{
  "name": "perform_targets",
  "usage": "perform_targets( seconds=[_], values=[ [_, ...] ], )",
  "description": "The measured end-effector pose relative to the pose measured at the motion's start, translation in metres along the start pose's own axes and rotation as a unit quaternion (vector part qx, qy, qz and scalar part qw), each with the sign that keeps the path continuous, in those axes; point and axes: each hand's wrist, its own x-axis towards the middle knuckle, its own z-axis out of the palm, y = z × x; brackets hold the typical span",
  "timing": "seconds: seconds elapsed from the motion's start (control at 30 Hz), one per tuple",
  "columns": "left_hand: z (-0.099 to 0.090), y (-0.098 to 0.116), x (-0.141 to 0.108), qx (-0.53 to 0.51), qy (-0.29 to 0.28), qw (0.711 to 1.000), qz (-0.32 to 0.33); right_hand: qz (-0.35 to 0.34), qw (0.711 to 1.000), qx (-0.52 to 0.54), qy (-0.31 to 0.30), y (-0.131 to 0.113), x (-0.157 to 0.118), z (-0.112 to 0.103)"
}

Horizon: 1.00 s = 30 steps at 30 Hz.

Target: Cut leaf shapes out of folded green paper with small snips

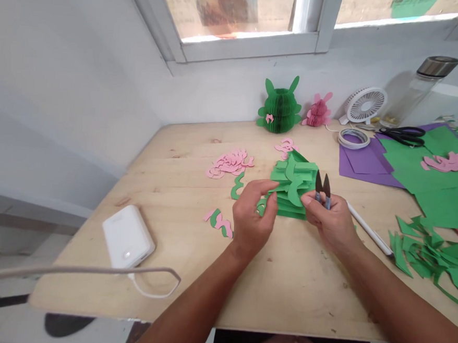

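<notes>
My right hand [330, 218] is closed around small snips [323, 188], their dark blades pointing up and apart. Its thumb and finger also pinch the lower end of a wavy green paper cutout [295, 186]. Left of the cutout, my left hand [254, 212] is raised with thumb and fingers curved and a gap between the tips; nothing shows in it. Behind both hands lies a stack of folded green paper [278, 169]. Green curled cutouts [236, 186] sit beside my left hand, partly hidden by it.
Pink cutouts [231, 164] lie left of centre. A white power bank [129, 237] with a cable is at the left. Green scraps [431, 248], a white pen [370, 229], black scissors [406, 136], tape [354, 139] and green sheets [428, 175] are rightward. Paper figures [280, 110] stand by the wall.
</notes>
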Motion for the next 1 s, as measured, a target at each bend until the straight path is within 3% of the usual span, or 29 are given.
perform_targets(
  seconds=[0.07, 0.13, 0.23, 0.37, 0.77, 1.0],
  values=[
    [-0.0002, 0.0029, 0.0015, -0.098, -0.038, 0.982, -0.159, -0.031, 0.998, -0.053, 0.019, 0.0009, 0.0, -0.0003],
    [0.0006, 0.005, 0.0033, -0.199, -0.085, 0.933, -0.287, -0.056, 0.992, -0.106, 0.029, -0.0005, -0.0008, 0.0002],
    [0.0029, 0.0061, 0.0046, -0.301, -0.116, 0.867, -0.379, -0.081, 0.983, -0.161, 0.036, -0.0043, -0.0023, 0.0019],
    [0.0053, 0.0057, 0.0038, -0.341, -0.106, 0.84, -0.408, -0.092, 0.976, -0.192, 0.037, -0.0059, -0.0028, 0.0048],
    [0.0052, 0.0046, 0.0045, -0.347, -0.101, 0.832, -0.422, -0.085, 0.969, -0.229, 0.046, -0.0017, -0.0034, 0.0066],
    [0.0032, 0.0001, 0.0064, -0.344, -0.094, 0.831, -0.427, -0.083, 0.978, -0.193, 0.005, -0.0046, -0.005, 0.0035]
  ],
)
